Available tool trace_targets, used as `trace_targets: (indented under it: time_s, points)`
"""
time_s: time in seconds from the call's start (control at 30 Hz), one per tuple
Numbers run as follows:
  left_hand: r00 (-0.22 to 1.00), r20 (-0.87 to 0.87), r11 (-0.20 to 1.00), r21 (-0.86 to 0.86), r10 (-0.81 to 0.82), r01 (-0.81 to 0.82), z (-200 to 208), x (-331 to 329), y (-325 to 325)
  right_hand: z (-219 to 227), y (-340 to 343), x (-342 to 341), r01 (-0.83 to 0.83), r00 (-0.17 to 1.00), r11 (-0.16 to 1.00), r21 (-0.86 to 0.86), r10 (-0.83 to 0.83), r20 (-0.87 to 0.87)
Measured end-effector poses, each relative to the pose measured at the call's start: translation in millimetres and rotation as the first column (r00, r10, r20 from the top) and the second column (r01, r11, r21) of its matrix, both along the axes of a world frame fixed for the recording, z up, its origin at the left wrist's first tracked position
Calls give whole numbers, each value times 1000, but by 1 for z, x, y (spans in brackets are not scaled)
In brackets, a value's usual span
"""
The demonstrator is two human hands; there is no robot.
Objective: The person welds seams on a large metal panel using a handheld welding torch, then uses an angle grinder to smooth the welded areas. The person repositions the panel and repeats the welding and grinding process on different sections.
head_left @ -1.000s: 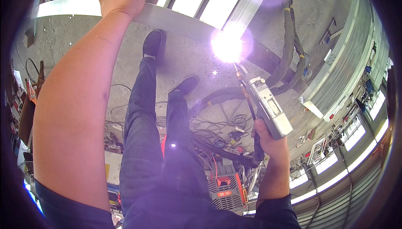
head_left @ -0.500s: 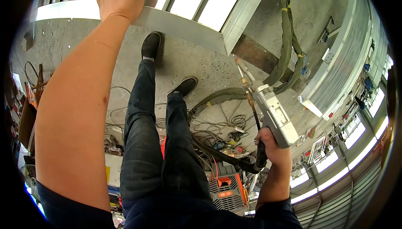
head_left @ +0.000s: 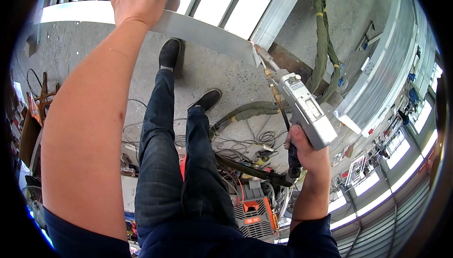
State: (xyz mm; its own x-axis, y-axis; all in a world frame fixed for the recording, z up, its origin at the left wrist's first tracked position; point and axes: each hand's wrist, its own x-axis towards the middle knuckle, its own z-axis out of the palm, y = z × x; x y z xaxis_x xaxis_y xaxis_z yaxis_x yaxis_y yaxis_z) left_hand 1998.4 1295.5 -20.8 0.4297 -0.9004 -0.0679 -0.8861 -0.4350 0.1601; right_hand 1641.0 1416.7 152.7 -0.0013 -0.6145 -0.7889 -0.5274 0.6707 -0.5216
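My left hand (head_left: 138,2) rests on the front rail of a silver metal frame (head_left: 207,31), its fingers spread over the slatted part and cut off by the upper edge. My right hand (head_left: 307,150) is wrapped round the black grip of a silver welding gun (head_left: 306,107). The gun's nozzle points at the frame's near right corner, with its tip at or very close to the joint there; a small pinkish glow shows at that spot. A thin wire feed tube runs alongside the nozzle.
A green sleeved cable (head_left: 322,45) loops over the floor by a brown metal bar (head_left: 288,62). Long aluminium profiles (head_left: 377,79) are stacked at right. Tangled cords and an orange and grey machine (head_left: 255,218) lie behind my feet.
The welding gun in my right hand has moved up and left, its nozzle from just beside the frame's corner onto the joint. The pinkish glow there is new. My left hand stays put.
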Motion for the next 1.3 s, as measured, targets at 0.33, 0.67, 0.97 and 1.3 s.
trace_targets:
  time_s: [0.33, 0.67, 0.97, 1.3]
  points:
    - [1000, -13, 1000, -17, 9, -10, -2, 1, 0, -4, -3, 7, 61, 998, 998, -6, -60, 27]
    - [999, -7, 988, 149, 33, -31, 26, -15, -10, -6, -2, 8, -39, 999, 997, -62, 38, -22]
    - [994, -61, 952, 299, 90, -68, 66, -40, -22, -7, 4, 2, -65, 998, 996, -66, 63, -31]
    - [993, -70, 948, 311, 92, -66, 66, -37, -23, -3, 9, -5, -57, 997, 998, 7, 57, -43]
